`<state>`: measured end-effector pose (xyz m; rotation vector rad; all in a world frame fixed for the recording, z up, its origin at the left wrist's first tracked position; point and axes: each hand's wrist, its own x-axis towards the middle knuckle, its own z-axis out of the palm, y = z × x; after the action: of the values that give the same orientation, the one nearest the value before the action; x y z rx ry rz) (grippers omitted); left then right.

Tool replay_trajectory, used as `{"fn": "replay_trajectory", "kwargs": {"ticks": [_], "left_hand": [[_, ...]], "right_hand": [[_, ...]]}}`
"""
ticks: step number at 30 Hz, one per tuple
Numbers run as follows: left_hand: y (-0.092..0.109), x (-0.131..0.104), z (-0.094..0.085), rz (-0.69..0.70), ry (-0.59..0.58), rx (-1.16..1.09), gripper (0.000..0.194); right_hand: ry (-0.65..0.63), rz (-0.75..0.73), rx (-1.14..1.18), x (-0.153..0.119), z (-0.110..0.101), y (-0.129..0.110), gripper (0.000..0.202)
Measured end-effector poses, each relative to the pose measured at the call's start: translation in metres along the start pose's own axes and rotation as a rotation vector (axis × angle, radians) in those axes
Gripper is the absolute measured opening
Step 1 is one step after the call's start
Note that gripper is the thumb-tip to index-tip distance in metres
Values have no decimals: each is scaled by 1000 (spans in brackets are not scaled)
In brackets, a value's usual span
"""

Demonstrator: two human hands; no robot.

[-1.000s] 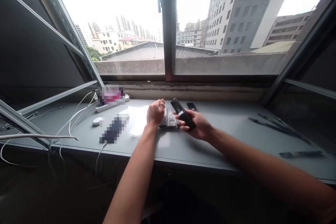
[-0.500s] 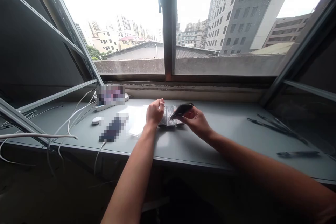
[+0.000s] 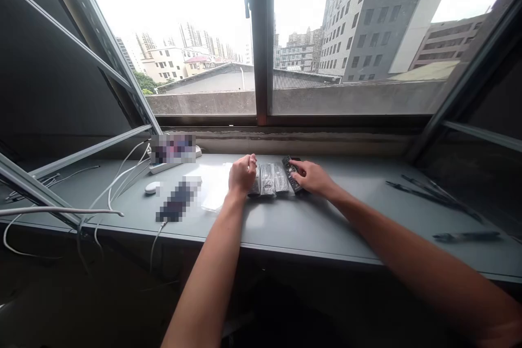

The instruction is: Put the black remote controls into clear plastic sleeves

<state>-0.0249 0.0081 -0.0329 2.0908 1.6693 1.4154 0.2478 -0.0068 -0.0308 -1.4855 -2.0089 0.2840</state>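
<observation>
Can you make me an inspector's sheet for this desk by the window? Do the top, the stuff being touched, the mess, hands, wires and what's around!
Surface: grey desk; bright patch left, glare or pale sheet, unclear.
Things being handled: plastic-wrapped packets in a row; black remote control beside them, right end.
Clutter: small white rounded object; blurred dark object far right; white power strip.
Hands: left hand curled by the packets, contents hidden; right hand on the remote, grip unclear.
Cables: white cables, left side.
Surroundings: window, buildings outside.
</observation>
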Motion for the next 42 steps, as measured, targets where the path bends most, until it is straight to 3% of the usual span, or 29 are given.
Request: {"fn": "replay_trajectory", "kwargs": {"ticks": [3,7,10,13,15,17,25,32,38,42], "left_hand": [[-3,0,2,-5,-50,32,40],[-5,1,5,-9,-80,48,42],[-7,2,6,-4,-74,30,46],[-7,2,5,-6,-67,21,45],[-7,2,5,-15,-64,20,44],[-6,2,4,-25,-62,22,44],[-4,-1,2,-22,-68,9,45],[11,-1,-3,8,-98,-129,46],[33,-9,-5,54,-296,-253,46],[36,-11,0,11,-360,-356,63]], "right_hand": [[-22,-57,-81,0,7,8,35],[25,-112,-40,-4,7,7,30],[57,-291,44,-9,0,-4,34],[-57,-513,113,-16,-4,-14,46],[-143,-589,126,-19,-3,-17,57],[-183,-614,110,-19,-1,-16,51],[-153,-633,87,-14,5,-16,3],[-73,-530,272,-20,-2,-28,16],[216,-130,643,-25,-5,-40,37],[192,-176,760,-29,-1,-45,38]]}}
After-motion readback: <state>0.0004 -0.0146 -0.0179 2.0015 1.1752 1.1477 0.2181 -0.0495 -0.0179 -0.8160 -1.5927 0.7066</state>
